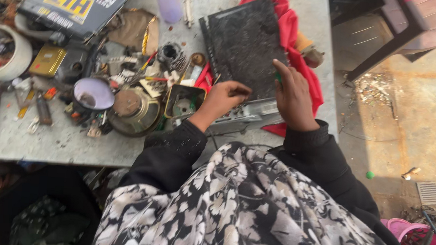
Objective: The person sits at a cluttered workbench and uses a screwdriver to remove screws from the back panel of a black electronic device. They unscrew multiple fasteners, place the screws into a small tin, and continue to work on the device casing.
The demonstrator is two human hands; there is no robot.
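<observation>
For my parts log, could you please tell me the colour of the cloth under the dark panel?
The cloth is red, seen in the head view.

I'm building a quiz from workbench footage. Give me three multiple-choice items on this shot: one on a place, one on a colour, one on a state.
1. Where does the dark panel lie?
A. on the red cloth
B. in the white bowl
C. on the floor

2. What colour is the bucket at lower right?
A. blue
B. pink
C. yellow

3. How is the left hand?
A. flat and open
B. out of view
C. curled, fingers closed at the panel's near edge

Answers:
1 A, red cloth shows around the panel's right and lower sides.
2 B, its rim and wall are pink.
3 C, the fingers fold in by the panel, while the right hand rests on it.
</observation>
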